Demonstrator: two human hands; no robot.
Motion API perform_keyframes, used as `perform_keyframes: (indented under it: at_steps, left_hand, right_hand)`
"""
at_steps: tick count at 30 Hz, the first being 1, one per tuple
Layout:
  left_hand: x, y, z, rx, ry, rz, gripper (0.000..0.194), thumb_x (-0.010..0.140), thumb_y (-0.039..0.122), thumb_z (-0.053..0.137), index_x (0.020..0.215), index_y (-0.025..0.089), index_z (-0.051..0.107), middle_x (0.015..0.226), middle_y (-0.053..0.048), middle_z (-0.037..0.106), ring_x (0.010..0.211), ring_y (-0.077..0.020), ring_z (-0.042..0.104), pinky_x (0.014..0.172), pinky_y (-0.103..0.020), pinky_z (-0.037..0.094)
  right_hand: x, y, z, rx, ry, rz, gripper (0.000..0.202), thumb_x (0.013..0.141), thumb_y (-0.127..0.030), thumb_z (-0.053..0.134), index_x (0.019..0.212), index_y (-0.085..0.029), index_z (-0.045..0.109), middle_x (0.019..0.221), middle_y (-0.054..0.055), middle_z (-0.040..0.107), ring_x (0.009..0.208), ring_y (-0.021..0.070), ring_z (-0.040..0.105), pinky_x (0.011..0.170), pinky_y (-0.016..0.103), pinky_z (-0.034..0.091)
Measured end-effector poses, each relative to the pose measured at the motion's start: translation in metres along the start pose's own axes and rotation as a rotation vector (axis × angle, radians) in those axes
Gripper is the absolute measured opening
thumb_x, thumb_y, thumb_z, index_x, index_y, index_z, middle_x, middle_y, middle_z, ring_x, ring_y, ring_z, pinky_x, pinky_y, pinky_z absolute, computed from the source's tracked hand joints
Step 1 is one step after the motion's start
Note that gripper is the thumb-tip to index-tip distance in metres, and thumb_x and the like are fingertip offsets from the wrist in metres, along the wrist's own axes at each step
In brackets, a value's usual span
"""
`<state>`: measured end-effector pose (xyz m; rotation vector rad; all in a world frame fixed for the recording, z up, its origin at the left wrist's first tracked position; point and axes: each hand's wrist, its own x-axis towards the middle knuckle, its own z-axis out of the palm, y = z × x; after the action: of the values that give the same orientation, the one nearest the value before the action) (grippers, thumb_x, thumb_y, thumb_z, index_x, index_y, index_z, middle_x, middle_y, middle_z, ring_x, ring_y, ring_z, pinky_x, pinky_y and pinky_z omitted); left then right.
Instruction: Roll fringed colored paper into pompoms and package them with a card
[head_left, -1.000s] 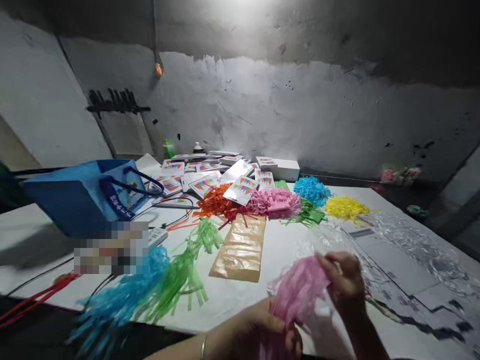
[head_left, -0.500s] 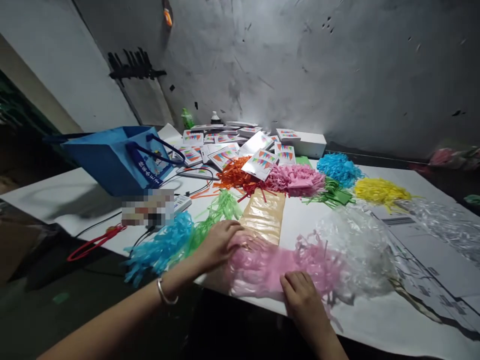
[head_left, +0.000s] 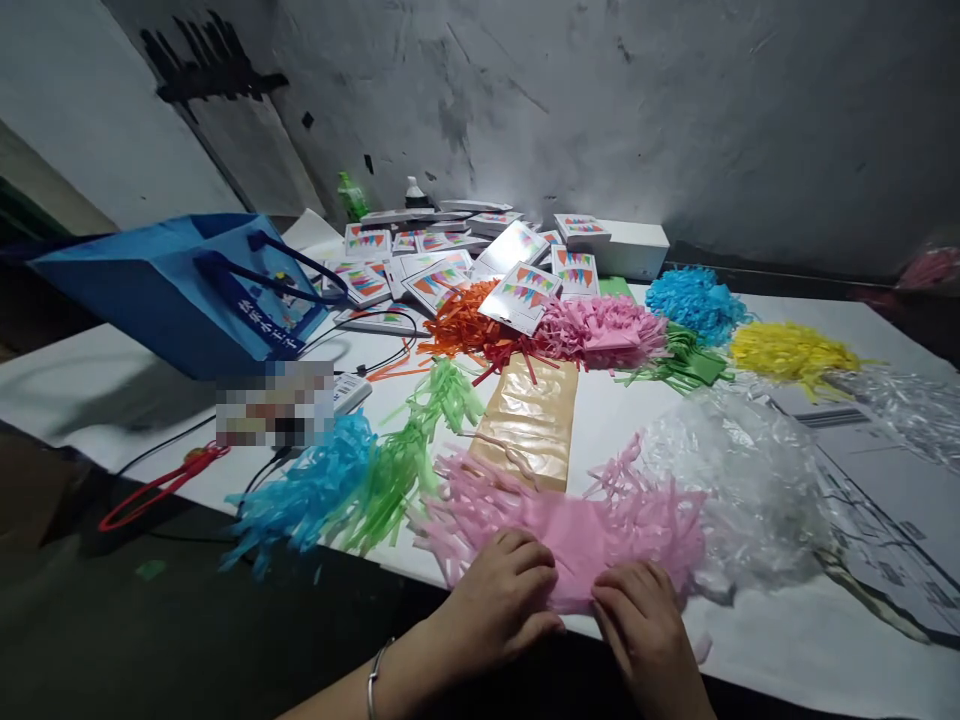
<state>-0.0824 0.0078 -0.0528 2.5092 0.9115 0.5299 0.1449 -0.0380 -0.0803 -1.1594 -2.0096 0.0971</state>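
Can't read white characters (head_left: 267, 328) on boxy blue bag (head_left: 169, 295). Touching pink fringed bundle (head_left: 570, 535) at front of white tabletop (head_left: 795, 635) with curled left hand (head_left: 510, 592) and right hand (head_left: 643, 618); can't tell whether gripping. Behind: scuffed grey wall (head_left: 600, 120).

The white table (head_left: 795, 640) bears pink fringe (head_left: 574, 535) — plus blue bag (head_left: 142, 290).

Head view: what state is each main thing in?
Pink fringe: spread out
Left grip: on pink fringe
Right grip: on pink fringe
Tan sheet: flat, creased
Clear plastic: crumpled
Yellow fringe: bunched
Front blue fringe: overhanging white table
Printed packets: overlapping, heaped
Blue bag: standing
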Motion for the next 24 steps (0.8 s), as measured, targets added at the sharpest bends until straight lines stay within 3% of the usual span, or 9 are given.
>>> perform_keyframes:
  at_steps: [4,8,10,12,15,18,21,24]
  left_hand:
    - [0.001,0.006,0.003,-0.014,0.033,-0.056,0.003,0.092,0.021,0.059,0.093,0.019,0.061,0.1,-0.004,0.068,0.096,-0.0226,0.055,0.088,-0.038,0.041]
    - [0.003,0.002,0.011,-0.026,0.095,-0.042,0.01,0.093,0.012,0.055,0.092,0.019,0.061,0.096,-0.002,0.07,0.091,-0.0201,0.056,0.085,-0.036,0.039]
    - [0.003,0.0,0.012,-0.004,0.111,-0.042,0.011,0.094,0.01,0.054,0.092,0.019,0.061,0.094,-0.002,0.07,0.089,-0.0195,0.057,0.084,-0.035,0.038]
    - [0.003,-0.001,0.011,0.032,0.137,-0.019,0.011,0.095,0.01,0.054,0.092,0.019,0.06,0.092,-0.001,0.071,0.09,-0.0194,0.057,0.084,-0.034,0.037]
    - [0.003,-0.003,0.008,0.097,0.159,0.05,0.011,0.096,0.011,0.054,0.094,0.019,0.061,0.094,-0.001,0.072,0.098,-0.0202,0.058,0.09,-0.035,0.035]
    - [0.011,-0.006,0.003,0.146,0.04,-0.011,0.012,0.095,0.01,0.054,0.092,0.018,0.062,0.086,-0.002,0.072,0.09,-0.0191,0.062,0.093,-0.037,0.038]
    - [0.028,-0.008,-0.004,0.195,-0.152,-0.247,0.011,0.093,0.01,0.056,0.092,0.018,0.063,0.087,-0.005,0.072,0.082,-0.0207,0.064,0.079,-0.033,0.045]
    - [0.049,-0.01,-0.01,0.226,-0.21,-0.371,0.015,0.094,0.01,0.05,0.093,0.016,0.062,0.09,-0.007,0.072,0.08,-0.022,0.066,0.067,-0.03,0.045]
  right_hand:
    - [0.008,-0.001,-0.009,0.084,-0.125,0.121,0.016,0.094,-0.028,0.063,0.079,-0.023,0.059,0.084,-0.002,0.064,0.081,0.0165,0.057,0.082,0.032,0.039]
    - [0.015,-0.005,-0.01,-0.018,-0.098,0.125,0.023,0.093,-0.048,0.061,0.096,-0.026,0.066,0.096,0.0,0.07,0.09,0.02,0.061,0.091,0.036,0.037]
    - [0.018,-0.008,-0.005,-0.113,-0.036,0.072,0.022,0.099,-0.041,0.052,0.102,-0.025,0.067,0.105,0.003,0.072,0.1,0.0229,0.062,0.1,0.042,0.032]
    - [0.021,-0.008,-0.001,-0.167,-0.023,-0.01,0.025,0.102,-0.025,0.042,0.099,-0.023,0.067,0.108,0.005,0.072,0.108,0.0226,0.061,0.107,0.042,0.028]
    - [0.025,-0.004,-0.001,-0.105,-0.068,-0.031,0.032,0.1,-0.012,0.036,0.091,-0.022,0.065,0.093,0.002,0.073,0.1,0.0183,0.063,0.107,0.038,0.029]
    - [0.028,0.004,-0.003,-0.013,-0.153,0.099,0.024,0.098,-0.015,0.043,0.088,-0.024,0.064,0.079,-0.002,0.068,0.083,0.0166,0.062,0.093,0.035,0.035]
    - [0.031,0.01,0.004,-0.101,-0.149,0.224,0.022,0.097,-0.016,0.046,0.083,-0.024,0.061,0.076,-0.002,0.066,0.075,0.0168,0.06,0.083,0.034,0.035]
    - [0.038,0.013,0.015,-0.225,-0.103,0.298,0.025,0.097,-0.016,0.046,0.077,-0.023,0.06,0.07,0.0,0.064,0.069,0.0199,0.058,0.076,0.036,0.035]
